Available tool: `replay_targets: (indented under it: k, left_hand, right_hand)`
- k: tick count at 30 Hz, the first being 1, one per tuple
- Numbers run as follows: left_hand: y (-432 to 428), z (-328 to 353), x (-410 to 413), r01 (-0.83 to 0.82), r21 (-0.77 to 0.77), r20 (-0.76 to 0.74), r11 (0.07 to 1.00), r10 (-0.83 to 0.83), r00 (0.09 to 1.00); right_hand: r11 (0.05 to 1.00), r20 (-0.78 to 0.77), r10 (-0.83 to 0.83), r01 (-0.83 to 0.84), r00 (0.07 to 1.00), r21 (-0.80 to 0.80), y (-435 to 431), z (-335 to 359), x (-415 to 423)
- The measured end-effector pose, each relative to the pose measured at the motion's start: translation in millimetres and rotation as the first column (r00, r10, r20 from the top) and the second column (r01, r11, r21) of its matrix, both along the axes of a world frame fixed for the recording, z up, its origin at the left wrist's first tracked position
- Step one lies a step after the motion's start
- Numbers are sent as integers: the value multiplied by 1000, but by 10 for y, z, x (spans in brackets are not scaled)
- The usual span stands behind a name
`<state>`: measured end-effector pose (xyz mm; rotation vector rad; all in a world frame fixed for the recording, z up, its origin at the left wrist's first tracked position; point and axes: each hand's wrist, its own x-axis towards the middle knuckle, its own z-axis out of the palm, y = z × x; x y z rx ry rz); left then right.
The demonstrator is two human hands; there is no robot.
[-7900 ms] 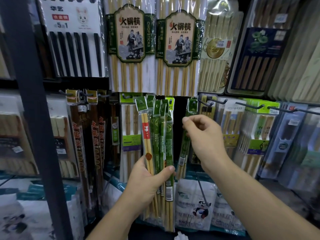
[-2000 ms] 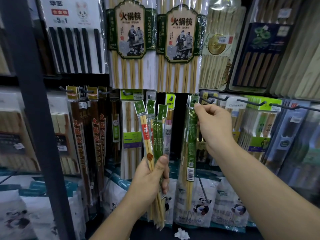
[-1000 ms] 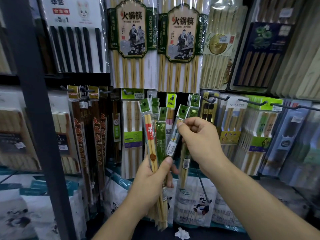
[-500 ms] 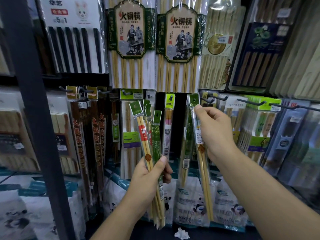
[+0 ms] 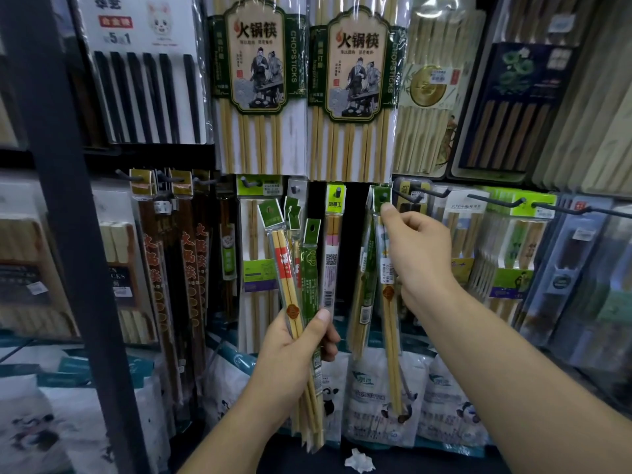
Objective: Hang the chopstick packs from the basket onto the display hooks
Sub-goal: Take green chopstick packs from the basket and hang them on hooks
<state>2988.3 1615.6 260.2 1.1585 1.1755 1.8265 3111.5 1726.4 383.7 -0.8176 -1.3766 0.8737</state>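
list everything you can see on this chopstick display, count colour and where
bundle of slim green-headed bamboo chopstick packs: several, green, red and bamboo, gripped in the left hand
single slim green-headed chopstick pack: one, bamboo, top pinched by the right hand at the hook row
large hotpot chopstick packs: two, green and cream labels, top centre
black chopstick set on white card: one, top left
dark brown chopstick packs: several, gold headers, lower left
black wire display hooks: several, right of centre
white panda-print bags: several, bottom
crumpled white paper scrap: one, bottom centre
left hand: centre
right hand: raised, centre right
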Motion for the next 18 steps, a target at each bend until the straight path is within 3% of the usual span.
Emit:
replay_targets:
  k: [10, 13, 16, 18]
  left_hand:
    - [-41, 24, 17, 33, 6, -13, 999, -33, 999]
    - [-52, 60, 31, 31, 7, 29, 999, -31, 999]
    - [-67, 69, 46, 60, -3, 35, 998, -60, 998]
    - [-66, 67, 49, 77, -1, 45, 997, -77, 996]
  right_hand:
    - [990, 77, -98, 89, 992, 109, -80, -151, 29]
    - [985, 141, 49, -71, 989, 159, -273, -218, 21]
    - [955, 222, 254, -280, 941, 94, -415, -264, -29]
    - [938, 226, 310, -335, 924, 85, -453, -267, -41]
